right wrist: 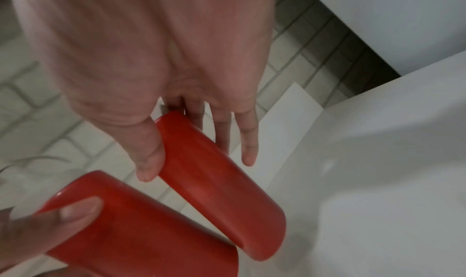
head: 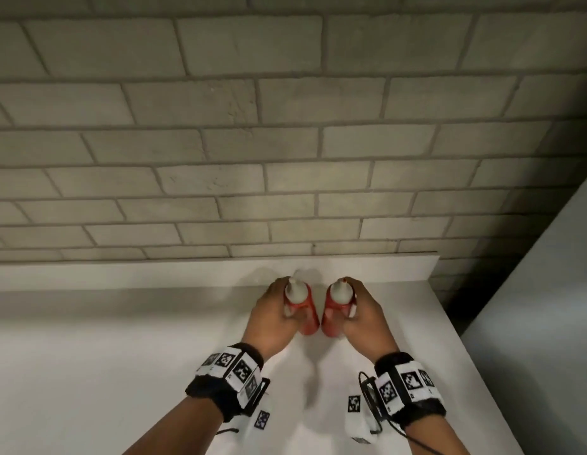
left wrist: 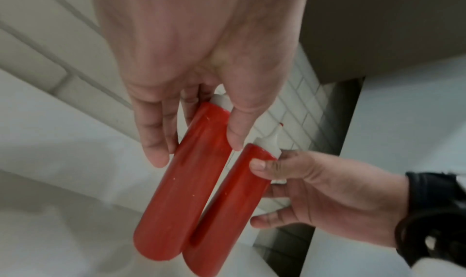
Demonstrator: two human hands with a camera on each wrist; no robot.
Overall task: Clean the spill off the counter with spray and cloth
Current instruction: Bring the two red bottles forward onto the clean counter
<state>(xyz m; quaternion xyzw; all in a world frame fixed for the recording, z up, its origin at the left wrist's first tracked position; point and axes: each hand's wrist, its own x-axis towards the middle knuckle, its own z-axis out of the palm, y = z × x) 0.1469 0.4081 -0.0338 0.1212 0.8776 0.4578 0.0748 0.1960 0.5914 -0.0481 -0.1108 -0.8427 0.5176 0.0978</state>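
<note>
Two red bottles with white cone nozzles stand side by side on the white counter [head: 121, 356], close to its back ledge. My left hand [head: 279, 307] grips the left red bottle [head: 306, 315] near its top, thumb on the front [left wrist: 234, 140]. My right hand [head: 359, 310] grips the right red bottle [head: 331, 323] the same way. In the left wrist view the left bottle [left wrist: 181, 191] and right bottle [left wrist: 227, 211] almost touch. The right wrist view shows my right hand's fingers [right wrist: 248, 151] around the right bottle [right wrist: 214, 181]. No cloth or spill is in view.
A grey tiled wall [head: 285, 159] rises behind a low white ledge [head: 154, 274]. The counter ends at its right edge [head: 475, 372]; beyond a dark gap [head: 462, 307] stands a tall white surface [head: 548, 307]. Bare counter stretches to the left.
</note>
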